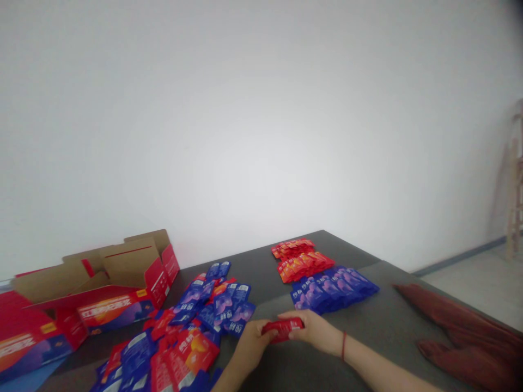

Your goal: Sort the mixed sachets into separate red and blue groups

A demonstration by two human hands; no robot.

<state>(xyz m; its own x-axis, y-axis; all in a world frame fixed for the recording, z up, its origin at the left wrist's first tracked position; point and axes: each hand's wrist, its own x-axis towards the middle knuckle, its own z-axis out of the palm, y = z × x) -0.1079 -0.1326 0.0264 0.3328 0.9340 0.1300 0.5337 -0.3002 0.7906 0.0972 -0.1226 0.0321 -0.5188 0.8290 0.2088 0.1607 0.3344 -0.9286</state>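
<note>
Between my two hands is a red sachet [283, 330], held low over the dark table, its far side turned away. My left hand [254, 343] pinches its left end, and my right hand [312, 328], with a thin red band at the wrist, pinches the right end. Left of my hands lies a mixed heap of blue sachets [224, 305] and red sachets [192, 351]. Beyond my right hand, overlapping rows are laid out: a row of blue sachets [333, 288] nearest, with red-orange sachets [304, 265] behind it.
At the left stand an open red cardboard box [116, 314] with raised brown flaps and another red box [32, 343]. Reddish-brown cloth [461, 332] lies along the right side of the dark table [261, 286]. A white wall rises behind; a wooden ladder-like frame [514, 190] stands far right.
</note>
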